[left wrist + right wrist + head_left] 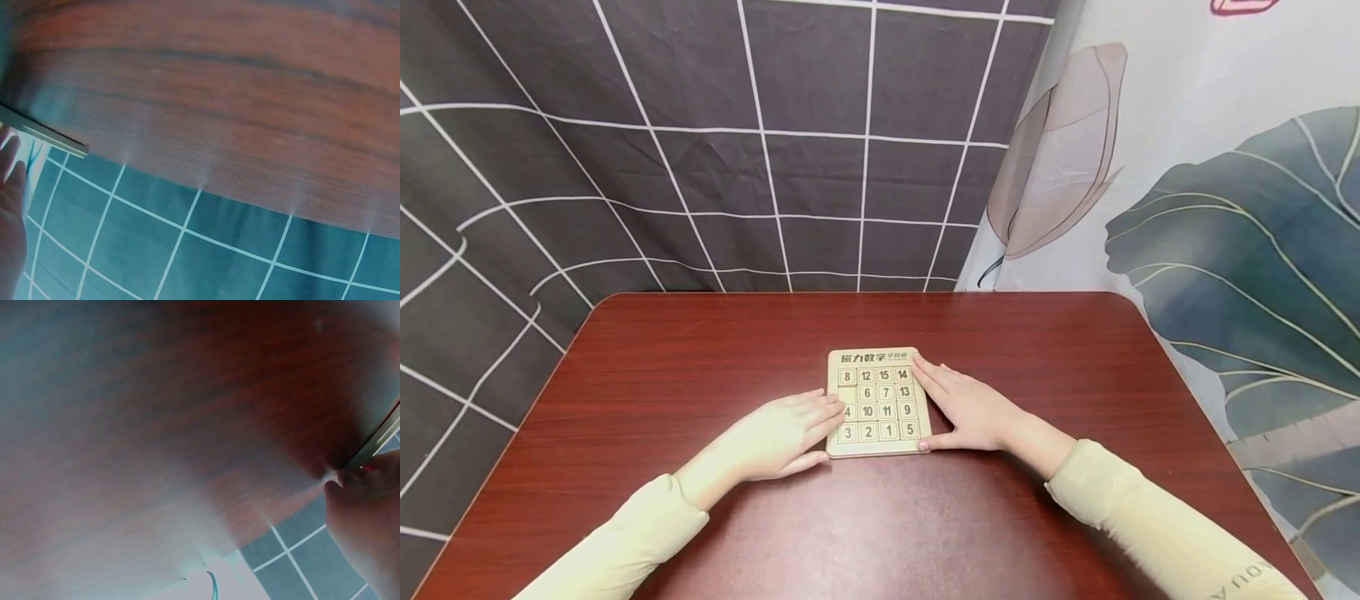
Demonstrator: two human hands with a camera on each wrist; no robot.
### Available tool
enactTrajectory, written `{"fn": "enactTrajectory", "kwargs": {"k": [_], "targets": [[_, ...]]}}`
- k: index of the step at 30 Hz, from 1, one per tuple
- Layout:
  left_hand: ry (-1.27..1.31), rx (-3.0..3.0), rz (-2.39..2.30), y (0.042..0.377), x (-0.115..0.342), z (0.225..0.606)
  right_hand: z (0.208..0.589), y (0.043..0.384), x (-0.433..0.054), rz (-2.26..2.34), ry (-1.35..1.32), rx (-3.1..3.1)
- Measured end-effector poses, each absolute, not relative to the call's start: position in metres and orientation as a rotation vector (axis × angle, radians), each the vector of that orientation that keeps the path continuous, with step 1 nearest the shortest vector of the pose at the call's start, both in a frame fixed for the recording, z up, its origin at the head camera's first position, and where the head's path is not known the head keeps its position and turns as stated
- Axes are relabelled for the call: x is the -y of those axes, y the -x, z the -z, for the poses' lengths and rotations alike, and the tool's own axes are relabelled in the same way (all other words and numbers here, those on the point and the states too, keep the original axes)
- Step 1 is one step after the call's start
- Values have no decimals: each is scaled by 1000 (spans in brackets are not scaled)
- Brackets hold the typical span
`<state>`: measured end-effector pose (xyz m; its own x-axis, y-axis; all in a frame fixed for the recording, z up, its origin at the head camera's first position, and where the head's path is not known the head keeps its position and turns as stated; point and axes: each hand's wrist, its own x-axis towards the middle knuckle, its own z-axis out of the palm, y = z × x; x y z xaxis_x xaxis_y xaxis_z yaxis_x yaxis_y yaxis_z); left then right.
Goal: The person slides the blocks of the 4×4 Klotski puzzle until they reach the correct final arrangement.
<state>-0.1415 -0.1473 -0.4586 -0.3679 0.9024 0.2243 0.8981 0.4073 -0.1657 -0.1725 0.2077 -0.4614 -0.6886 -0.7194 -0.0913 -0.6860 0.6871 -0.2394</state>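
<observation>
A pale wooden sliding number puzzle lies flat on the red-brown table, its numbered tiles set in rows inside the frame. The gap sits at the left end of the second row, under the 8 tile. My left hand reaches in from the left, its extended fingertips over the 4 tile and its thumb by the frame's lower left corner. On the other side, my right hand rests against the right edge, fingers at the upper corner and thumb at the lower one. Both wrist views catch only the puzzle's thin side.
The table has a glossy wood-grain top with rounded far corners. Behind it hangs a dark grey curtain with a white grid. To the right is a white curtain printed with large leaves.
</observation>
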Motion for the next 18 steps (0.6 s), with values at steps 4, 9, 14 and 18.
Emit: {"fn": "enactTrajectory", "kwargs": {"k": [4, 9, 14, 18], "targets": [[1558, 2419, -35, 145, 147, 459, 461, 173, -208, 278, 1140, -2715], [1523, 2488, -46, 152, 146, 458, 461, 172, -208, 283, 1140, -2718], [1500, 2530, -61, 157, 145, 457, 461, 172, -208, 280, 1140, -2716], [1506, 2525, -61, 157, 145, 455, 461, 172, -208, 282, 1140, -2716]]}}
